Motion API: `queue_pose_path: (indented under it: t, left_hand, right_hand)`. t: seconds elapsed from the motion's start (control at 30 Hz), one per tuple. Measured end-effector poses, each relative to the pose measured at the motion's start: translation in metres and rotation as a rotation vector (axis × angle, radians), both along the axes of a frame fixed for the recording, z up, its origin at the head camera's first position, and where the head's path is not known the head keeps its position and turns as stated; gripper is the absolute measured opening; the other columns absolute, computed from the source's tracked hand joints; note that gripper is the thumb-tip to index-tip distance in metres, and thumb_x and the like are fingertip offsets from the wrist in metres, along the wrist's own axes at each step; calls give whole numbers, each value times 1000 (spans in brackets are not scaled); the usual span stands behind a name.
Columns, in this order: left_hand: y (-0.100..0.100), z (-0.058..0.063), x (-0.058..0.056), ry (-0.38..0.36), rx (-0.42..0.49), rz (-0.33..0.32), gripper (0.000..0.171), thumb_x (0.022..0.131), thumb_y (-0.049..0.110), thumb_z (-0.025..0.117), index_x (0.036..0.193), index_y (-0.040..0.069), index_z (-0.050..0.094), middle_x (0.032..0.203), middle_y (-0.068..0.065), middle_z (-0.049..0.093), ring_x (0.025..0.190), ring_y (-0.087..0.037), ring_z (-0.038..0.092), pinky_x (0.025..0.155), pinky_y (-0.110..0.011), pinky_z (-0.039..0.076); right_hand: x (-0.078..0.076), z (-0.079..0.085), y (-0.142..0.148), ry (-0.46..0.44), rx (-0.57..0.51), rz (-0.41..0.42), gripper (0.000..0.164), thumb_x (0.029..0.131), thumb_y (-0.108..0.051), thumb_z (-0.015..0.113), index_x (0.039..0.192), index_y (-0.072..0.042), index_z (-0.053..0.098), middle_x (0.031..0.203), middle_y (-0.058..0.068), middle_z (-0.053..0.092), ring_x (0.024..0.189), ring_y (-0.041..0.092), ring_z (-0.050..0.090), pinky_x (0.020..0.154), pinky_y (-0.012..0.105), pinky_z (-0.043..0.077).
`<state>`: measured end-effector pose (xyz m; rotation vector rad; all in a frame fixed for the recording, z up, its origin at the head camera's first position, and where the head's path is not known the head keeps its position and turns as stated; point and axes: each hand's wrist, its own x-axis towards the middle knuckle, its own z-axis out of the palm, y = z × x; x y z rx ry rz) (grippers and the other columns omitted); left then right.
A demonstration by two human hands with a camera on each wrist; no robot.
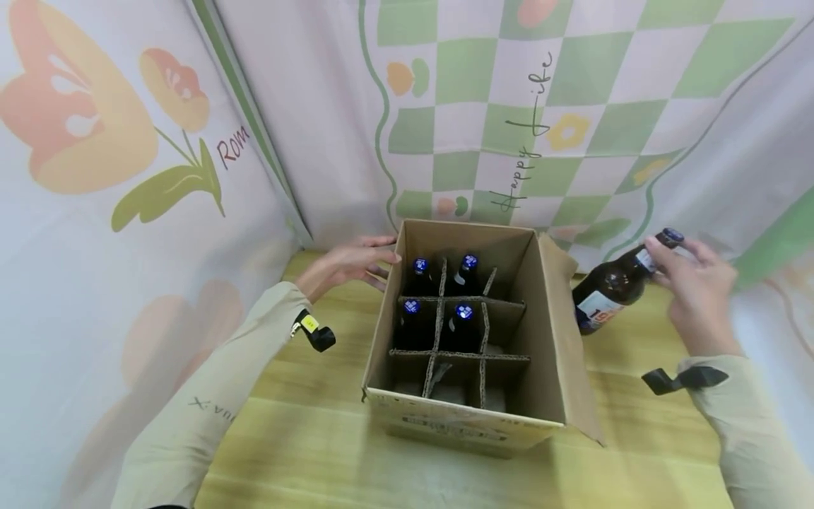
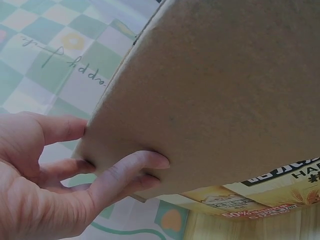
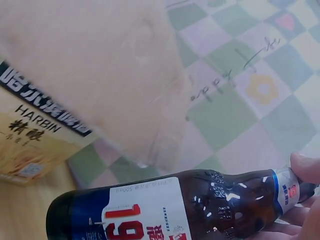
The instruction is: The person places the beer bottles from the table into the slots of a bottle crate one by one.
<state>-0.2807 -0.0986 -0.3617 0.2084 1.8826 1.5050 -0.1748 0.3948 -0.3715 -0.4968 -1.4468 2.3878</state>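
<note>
My right hand (image 1: pixel 702 297) grips a brown beer bottle (image 1: pixel 607 286) by its neck. The bottle tilts, base down toward the left, outside the carton's right side; its white label bears a red "19" in the right wrist view. A cardboard carton (image 1: pixel 550 339) with dividers (image 1: pixel 439 322) stands open in the middle. Inside it, several blue-capped bottles (image 1: pixel 469 272) stand upright in the left and middle columns of the back two rows. At the carton's left side, my left hand (image 1: pixel 346 265) has its fingers spread; in the left wrist view their tips touch the brown cardboard flap (image 2: pixel 225 90).
The carton's right flap (image 1: pixel 575 346) leans outward between box and held bottle. Under everything lies a yellow wood-grain tabletop (image 1: pixel 305 438). A checked curtain (image 1: pixel 467 106) hangs behind, and a flowered one (image 1: pixel 70 268) closes the left side.
</note>
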Motion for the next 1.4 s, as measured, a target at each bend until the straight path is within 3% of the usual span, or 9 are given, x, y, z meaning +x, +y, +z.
queue_pose_path:
  t: [0.2,0.5,0.67,0.87,1.17,1.4]
  left_hand:
    - [1,-3,2,13,16,10,77,104,8,59,168,9,15,167,-23,33,136,-47,53,100,-47,62]
    - [-1,-8,3,-4,34,15,78,104,8,60,168,9,15,168,-23,31,137,-47,52,100,-47,62]
    - [1,-9,3,-7,36,20,78,104,8,60,168,10,16,167,-23,33,137,-47,52,99,-46,63]
    - [2,-8,1,0,36,16,77,104,8,59,168,10,15,167,-24,33,137,-48,52,99,-45,63]
    - [2,-7,1,0,37,3,77,105,8,58,168,10,13,167,-24,32,140,-49,50,102,-47,61]
    - [4,-8,4,2,41,-6,77,105,8,58,168,9,15,166,-26,32,142,-50,47,104,-49,60]
  right_hand:
    - [5,19,-9,145,8,-14,35,86,14,77,116,-4,77,96,8,81,80,17,79,71,27,67]
    - [9,43,-32,162,224,-32,45,80,4,88,122,-9,75,95,1,81,82,10,78,79,17,63]
    - [7,59,-47,250,332,-52,47,79,3,89,124,-3,75,95,3,82,84,10,78,85,14,61]
    - [6,85,-60,362,342,-75,43,80,5,87,121,5,75,90,8,81,79,14,76,78,14,63]
    - [15,117,-96,458,358,40,40,79,12,84,118,11,74,94,12,81,84,17,78,76,20,65]
    - [28,128,-119,520,432,83,41,78,19,81,118,17,71,92,15,81,80,19,77,79,19,65]
